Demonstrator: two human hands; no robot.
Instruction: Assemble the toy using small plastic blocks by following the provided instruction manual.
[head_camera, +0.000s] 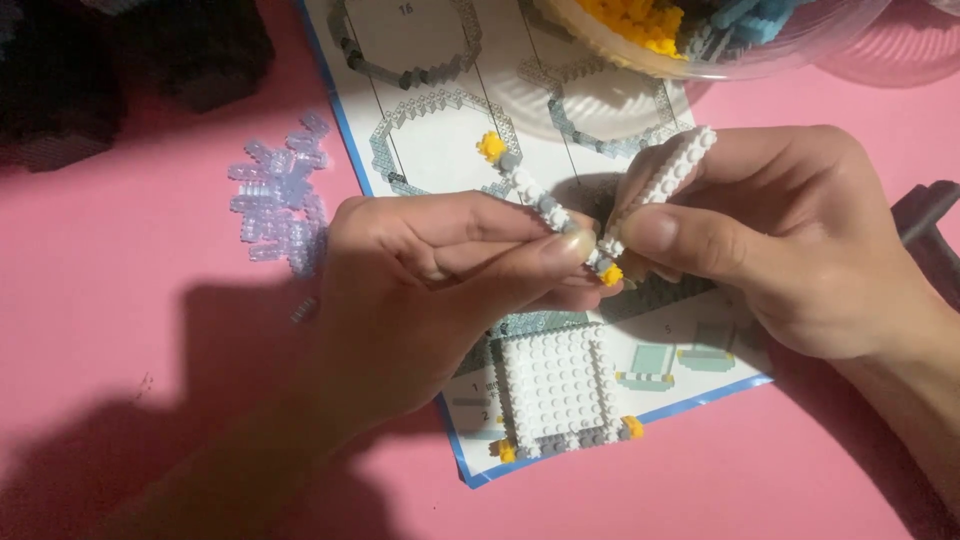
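Bowl: a clear plastic bowl stood at the 1 o'clock edge of the pink surface, holding small yellow bricks and blue-grey bricks.
Loose pile: clear, pale bricks lay at 10 o'clock, just beside the instruction sheet.
Sheet: it lay flat under both hands, printed with ring-shaped building steps.
Finished piece: a square white studded panel with grey edging and yellow corners rested on the sheet at 6 o'clock.
Left hand: the left hand came in from 7 o'clock, palm turned inward, thumb and fingers pinched together on a thin grey-and-white strip with yellow ends, which slanted up toward 11 o'clock.
Right hand: the right hand came in from 4 o'clock, thumb and fingers clamped on a white studded strip angled toward 1 o'clock.
Meeting point: the two strips touched at their lower ends, just above the sheet's centre.
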